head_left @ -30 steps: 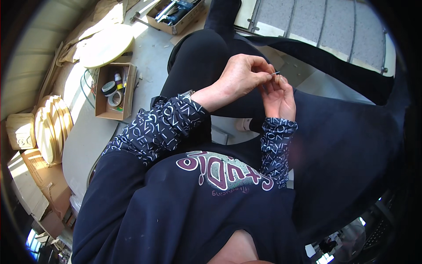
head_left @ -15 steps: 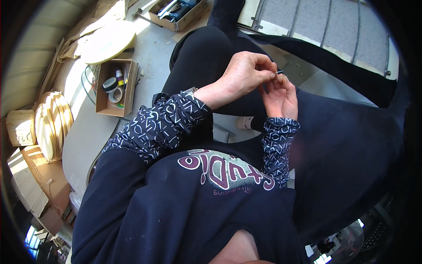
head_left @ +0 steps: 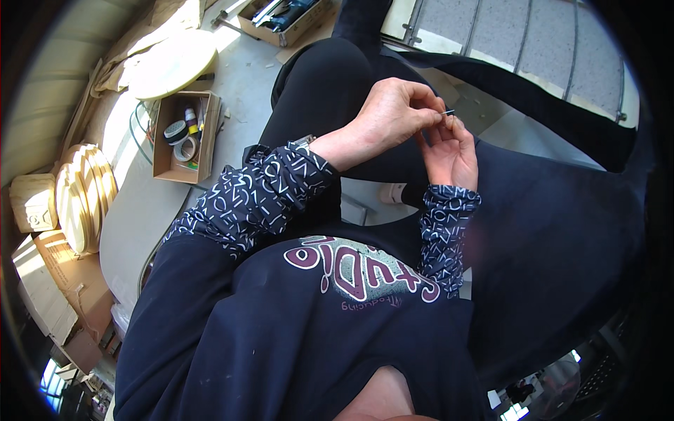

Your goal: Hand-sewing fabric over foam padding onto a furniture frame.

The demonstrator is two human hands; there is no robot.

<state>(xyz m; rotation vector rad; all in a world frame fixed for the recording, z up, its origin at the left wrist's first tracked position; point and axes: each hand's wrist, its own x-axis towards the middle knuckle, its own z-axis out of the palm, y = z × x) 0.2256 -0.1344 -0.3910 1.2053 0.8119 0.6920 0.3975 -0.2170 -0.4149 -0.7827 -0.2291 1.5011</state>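
My left hand [head_left: 386,121] is up in front of me, thumb and forefinger pinched around a small, thin, dark piece [head_left: 449,112]. A short end of it sticks out past the fingertips; it is too small to tell its kind. Close against those fingertips is my right hand [head_left: 451,156], palm partly showing, its fingers bent inward and the tips pressed together. What lies between the right fingertips is hidden. Both forearms wear dark sleeves [head_left: 270,186] with a white pattern. Below the hands are my black-clad legs [head_left: 319,88].
An open cardboard box [head_left: 203,151] with tape rolls and small containers stands at the left. Beyond it are a round pale board [head_left: 175,64] and another box of tools [head_left: 281,35]. Stacked round wooden pieces [head_left: 84,200] sit far left. A grey panel with rods [head_left: 540,52] lies upper right.
Both hands have shifted very slightly, the right one a little to the right. The thin dark piece still sticks out at the left fingertips.
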